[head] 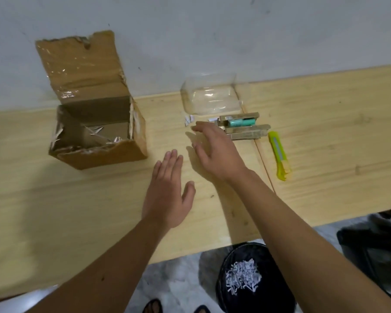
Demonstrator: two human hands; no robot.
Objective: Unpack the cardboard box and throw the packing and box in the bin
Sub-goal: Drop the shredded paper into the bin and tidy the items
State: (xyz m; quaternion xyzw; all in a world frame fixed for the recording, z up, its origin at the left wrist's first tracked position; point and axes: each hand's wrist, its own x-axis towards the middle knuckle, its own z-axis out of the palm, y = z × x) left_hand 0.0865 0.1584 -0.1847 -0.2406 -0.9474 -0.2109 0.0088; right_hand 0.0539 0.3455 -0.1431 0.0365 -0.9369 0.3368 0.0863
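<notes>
An open, torn cardboard box [93, 123] stands on the wooden table [54, 199] at the left, its lid flap leaning back against the wall. A few paper scraps lie inside it. My left hand [167, 195] hovers flat over the table to the right of the box, fingers apart, holding nothing. My right hand [215, 150] reaches forward, fingers spread and empty, just left of the unpacked items [242, 127], a small stack of tan packets with a green piece. Small white paper scraps [189, 120] lie beyond its fingertips. A black bin [253, 281] holding shredded paper sits on the floor below the table edge.
A clear plastic container [210, 96] lies against the wall behind the items. A yellow utility knife [279, 154] lies to their right. A dark bag [375, 251] sits on the floor at the right. Feet in sandals show at the bottom edge.
</notes>
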